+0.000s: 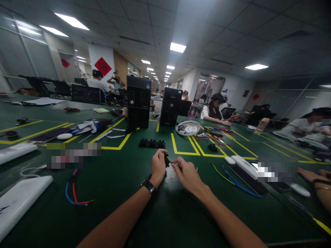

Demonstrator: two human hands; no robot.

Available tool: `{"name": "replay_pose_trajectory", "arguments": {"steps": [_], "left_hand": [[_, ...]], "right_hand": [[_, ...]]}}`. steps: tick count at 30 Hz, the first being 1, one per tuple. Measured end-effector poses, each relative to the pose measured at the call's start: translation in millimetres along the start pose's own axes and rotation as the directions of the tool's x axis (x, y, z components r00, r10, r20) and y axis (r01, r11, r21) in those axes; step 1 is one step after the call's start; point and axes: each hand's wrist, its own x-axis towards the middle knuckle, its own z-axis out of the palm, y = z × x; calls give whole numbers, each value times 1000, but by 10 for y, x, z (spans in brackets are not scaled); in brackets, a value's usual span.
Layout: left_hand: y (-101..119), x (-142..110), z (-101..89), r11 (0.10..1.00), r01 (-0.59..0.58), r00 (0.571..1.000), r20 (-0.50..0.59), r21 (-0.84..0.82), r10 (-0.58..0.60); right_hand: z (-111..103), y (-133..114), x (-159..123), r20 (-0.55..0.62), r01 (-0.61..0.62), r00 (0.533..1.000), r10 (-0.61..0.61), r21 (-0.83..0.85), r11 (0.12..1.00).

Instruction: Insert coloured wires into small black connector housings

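Note:
My left hand (158,167), with a watch on its wrist, is closed around a small black part (166,159), mostly hidden by the fingers. My right hand (187,174), ringed on one finger, pinches what looks like a thin wire (170,162) against that part's right side. A short yellow-green end (197,169) shows just beyond the right hand. Ahead of both hands lies a row of several black block-like parts (152,143). To the right rest a yellow-green wire (222,175) and blue wires (239,182); red and blue wires (73,193) curve on the left.
Two black computer towers (139,103) (170,106) stand ahead on the green table. A white round basket (188,127) sits near a tangle of wires (219,132). White power banks (23,199) (244,166) flank me. A neighbour's hand (309,175) reaches in at right; other people sit farther off.

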Motion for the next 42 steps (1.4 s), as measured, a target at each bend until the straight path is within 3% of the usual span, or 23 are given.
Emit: {"name": "replay_pose_trajectory", "arguments": {"steps": [4, 9, 11, 13, 15, 18, 22, 26, 31, 39, 42], "left_hand": [[-21, -14, 55, 997, 41, 998, -54, -69, -45], [-51, 25, 103, 916, 244, 944, -138, -318, -299], [-50, 44, 77, 896, 272, 929, -148, -351, -340], [-40, 56, 31, 942, 207, 958, -140, -263, -250], [-21, 57, -15, 993, 58, 994, -91, -106, -67], [7, 45, -34, 996, -89, 995, -46, 7, 89], [20, 28, 29, 986, 51, 994, -83, -158, -64], [-25, 19, 91, 928, 168, 974, -90, -333, -208], [-123, 39, 102, 962, 87, 982, -140, -259, -126], [-24, 58, 130, 877, 201, 974, -4, -436, -225], [-29, 77, 122, 918, 147, 980, -74, -367, -186]], "right_hand": [[-8, -13, -9, -29, -32, 999, 35, 106, 994], [262, -104, -56, 13, -41, 999, 39, 204, 978], [299, -123, -43, 12, -39, 999, 38, 215, 976], [253, -114, -17, 0, -27, 1000, 28, 205, 978], [159, -83, 7, -32, -20, 999, 26, 177, 984], [58, -44, 17, -75, -42, 996, 53, 139, 989], [144, -73, -10, -11, -81, 997, 82, 107, 991], [327, -158, -39, 80, -53, 995, 55, -31, 998], [403, -174, -57, 100, -30, 994, 43, -126, 992], [205, 20, 30, 44, -62, 997, 61, 31, 998], [241, -49, 33, 40, -59, 998, 56, 71, 996]]}}
